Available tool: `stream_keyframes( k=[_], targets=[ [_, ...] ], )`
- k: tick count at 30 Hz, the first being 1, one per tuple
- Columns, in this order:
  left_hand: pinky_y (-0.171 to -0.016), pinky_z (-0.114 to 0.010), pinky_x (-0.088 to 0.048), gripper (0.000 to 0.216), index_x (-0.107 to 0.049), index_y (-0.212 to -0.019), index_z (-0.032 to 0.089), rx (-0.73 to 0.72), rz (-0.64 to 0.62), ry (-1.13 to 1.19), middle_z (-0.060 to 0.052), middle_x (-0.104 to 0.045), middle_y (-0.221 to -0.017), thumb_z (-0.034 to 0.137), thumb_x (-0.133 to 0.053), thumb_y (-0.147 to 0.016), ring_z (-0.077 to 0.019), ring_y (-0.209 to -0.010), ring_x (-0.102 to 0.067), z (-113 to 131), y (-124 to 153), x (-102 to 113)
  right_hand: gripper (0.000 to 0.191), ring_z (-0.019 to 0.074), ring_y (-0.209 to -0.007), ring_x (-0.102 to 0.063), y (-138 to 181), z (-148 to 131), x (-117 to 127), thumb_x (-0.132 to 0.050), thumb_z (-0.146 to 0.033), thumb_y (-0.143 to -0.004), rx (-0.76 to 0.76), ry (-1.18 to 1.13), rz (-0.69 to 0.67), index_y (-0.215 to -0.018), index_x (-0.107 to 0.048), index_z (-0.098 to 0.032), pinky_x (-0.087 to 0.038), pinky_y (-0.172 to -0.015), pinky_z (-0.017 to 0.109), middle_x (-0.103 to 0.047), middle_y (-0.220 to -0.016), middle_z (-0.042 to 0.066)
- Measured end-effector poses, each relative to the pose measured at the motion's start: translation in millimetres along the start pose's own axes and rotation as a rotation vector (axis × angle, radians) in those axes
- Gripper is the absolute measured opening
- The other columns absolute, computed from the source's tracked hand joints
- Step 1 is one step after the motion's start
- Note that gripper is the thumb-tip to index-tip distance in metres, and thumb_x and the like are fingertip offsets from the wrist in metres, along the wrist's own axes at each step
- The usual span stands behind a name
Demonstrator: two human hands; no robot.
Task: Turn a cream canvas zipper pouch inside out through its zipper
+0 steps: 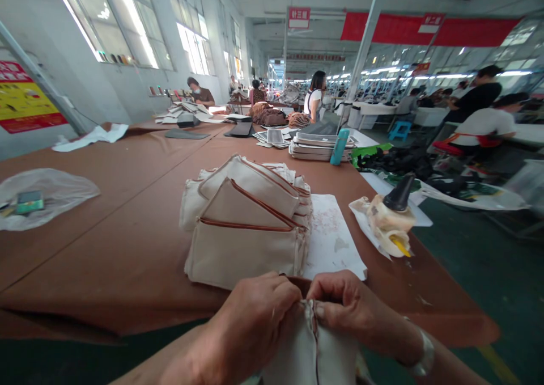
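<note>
Where the table (127, 271) edge runs nearest, left hand (250, 322) and right hand (344, 305) both pinch shut on a cream pouch (314, 351), fingertips meeting at its top seam. Just beyond: stacked pouches (246, 226), paper sheet (331, 237). Right, possibly a glue bottle (393, 218). Far: teal bottle (339, 146).

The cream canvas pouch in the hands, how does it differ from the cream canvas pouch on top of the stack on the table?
The cream canvas pouch in the hands is pinched at its seam by the left hand and right hand, bunched; the top stacked cream pouch lies flat and untouched on the brown table. Both share cream fabric with brown trim.
</note>
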State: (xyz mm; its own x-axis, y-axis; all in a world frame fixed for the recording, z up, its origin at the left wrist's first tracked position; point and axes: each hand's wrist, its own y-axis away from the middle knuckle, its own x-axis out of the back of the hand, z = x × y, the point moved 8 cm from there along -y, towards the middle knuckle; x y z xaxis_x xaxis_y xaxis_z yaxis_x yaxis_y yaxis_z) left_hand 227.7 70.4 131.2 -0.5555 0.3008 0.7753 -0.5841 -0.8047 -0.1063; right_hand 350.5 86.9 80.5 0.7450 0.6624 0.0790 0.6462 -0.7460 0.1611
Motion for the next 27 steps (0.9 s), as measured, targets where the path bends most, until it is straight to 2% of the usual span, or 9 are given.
stream_keyframes(
  k=[2, 5, 7, 8, 10, 13, 17, 24, 27],
  targets=[
    [-0.065, -0.026, -0.030, 0.031, -0.050, -0.076, 0.017, 0.122, -0.003, 0.192, 0.001, -0.050, -0.074, 0.035, -0.039, -0.098, -0.0120, -0.070, -0.042, -7.9, 0.2, -2.0, 0.017, 0.0089, -0.063, -0.040, 1.1, -9.0, -3.7, -0.062, -0.030, -0.085, 0.056, 0.138, -0.005, -0.080, -0.061, -0.014, -0.031, -0.054, 0.021, -0.054, -0.070, -0.001],
    [-0.056, -0.025, -0.028, 0.028, -0.048, -0.073, 0.017, 0.397, -0.047, 0.755, 0.001, -0.045, -0.067, 0.041, -0.052, -0.087, -0.0114, -0.060, -0.039, -29.8, 3.4, -22.9, 0.001, 0.0080, -0.061, -0.042, 5.6, -27.1, -9.3, -0.057, -0.016, -0.082, 0.212, 0.380, 0.038, -0.082, -0.056, -0.016, -0.032, -0.055, 0.020, -0.054, -0.070, -0.003],
    [-0.051, -0.024, -0.024, 0.026, -0.047, -0.073, 0.017, 0.490, -0.069, 1.075, 0.003, -0.041, -0.062, 0.039, -0.059, -0.078, -0.0099, -0.054, -0.033, -37.4, 4.6, -37.6, 0.003, 0.0076, -0.061, -0.043, 8.5, -32.8, -11.0, -0.056, -0.014, -0.082, 0.258, 0.435, 0.060, -0.083, -0.056, -0.017, -0.032, -0.056, 0.020, -0.055, -0.071, -0.003],
    [-0.050, -0.024, -0.022, 0.025, -0.047, -0.072, 0.017, 0.497, -0.083, 1.161, 0.003, -0.040, -0.060, 0.038, -0.061, -0.075, -0.0091, -0.052, -0.031, -39.0, 4.2, -41.7, 0.002, 0.0075, -0.060, -0.042, 9.1, -31.3, -10.9, -0.057, -0.017, -0.084, 0.234, 0.422, 0.055, -0.082, -0.056, -0.017, -0.032, -0.056, 0.020, -0.054, -0.070, -0.004],
    [-0.048, -0.024, -0.020, 0.026, -0.047, -0.071, 0.016, 0.469, -0.125, 1.172, 0.003, -0.038, -0.059, 0.037, -0.062, -0.076, -0.0082, -0.051, -0.028, -39.4, 2.9, -43.2, 0.013, 0.0079, -0.061, -0.039, 9.3, -23.1, -8.3, -0.059, -0.027, -0.088, 0.141, 0.316, 0.036, -0.081, -0.058, -0.016, -0.030, -0.054, 0.020, -0.051, -0.068, -0.004],
    [-0.050, -0.022, -0.022, 0.034, -0.053, -0.075, 0.013, 0.398, -0.168, 1.017, 0.002, -0.042, -0.063, 0.045, -0.062, -0.083, -0.0081, -0.055, -0.031, -36.3, 1.6, -35.1, 0.030, 0.0088, -0.063, -0.036, 10.4, -10.5, -3.1, -0.062, -0.043, -0.088, 0.025, 0.081, 0.023, -0.082, -0.059, -0.013, -0.028, -0.054, 0.021, -0.050, -0.071, -0.002],
    [-0.052, -0.019, -0.027, 0.040, -0.058, -0.084, 0.011, 0.359, -0.247, 0.905, 0.001, -0.049, -0.070, 0.047, -0.074, -0.077, -0.0081, -0.061, -0.036, -27.5, 2.3, -31.7, 0.034, 0.0095, -0.066, -0.036, 11.7, -8.4, -1.2, -0.059, -0.046, -0.090, -0.013, 0.013, 0.010, -0.082, -0.059, -0.013, -0.027, -0.057, 0.022, -0.048, -0.072, -0.002],
    [-0.054, -0.018, -0.032, 0.038, -0.058, -0.080, 0.010, 0.370, -0.237, 1.161, 0.000, -0.051, -0.070, 0.044, -0.076, -0.077, -0.0074, -0.059, -0.041, -18.6, 2.9, -34.0, 0.037, 0.0105, -0.069, -0.035, 15.6, -21.9, -2.1, -0.053, -0.050, -0.092, -0.002, 0.006, -0.012, -0.082, -0.054, -0.015, -0.028, -0.058, 0.022, -0.044, -0.074, -0.002],
    [-0.057, -0.019, -0.035, 0.040, -0.060, -0.081, 0.009, 0.378, -0.219, 1.177, -0.001, -0.052, -0.070, 0.046, -0.076, -0.077, -0.0085, -0.061, -0.043, -21.1, 4.2, -36.3, 0.039, 0.0099, -0.066, -0.032, 17.4, -20.6, -3.7, -0.053, -0.053, -0.092, -0.027, -0.013, -0.014, -0.083, -0.053, -0.015, -0.025, -0.056, 0.023, -0.041, -0.074, -0.002]
  ],
)
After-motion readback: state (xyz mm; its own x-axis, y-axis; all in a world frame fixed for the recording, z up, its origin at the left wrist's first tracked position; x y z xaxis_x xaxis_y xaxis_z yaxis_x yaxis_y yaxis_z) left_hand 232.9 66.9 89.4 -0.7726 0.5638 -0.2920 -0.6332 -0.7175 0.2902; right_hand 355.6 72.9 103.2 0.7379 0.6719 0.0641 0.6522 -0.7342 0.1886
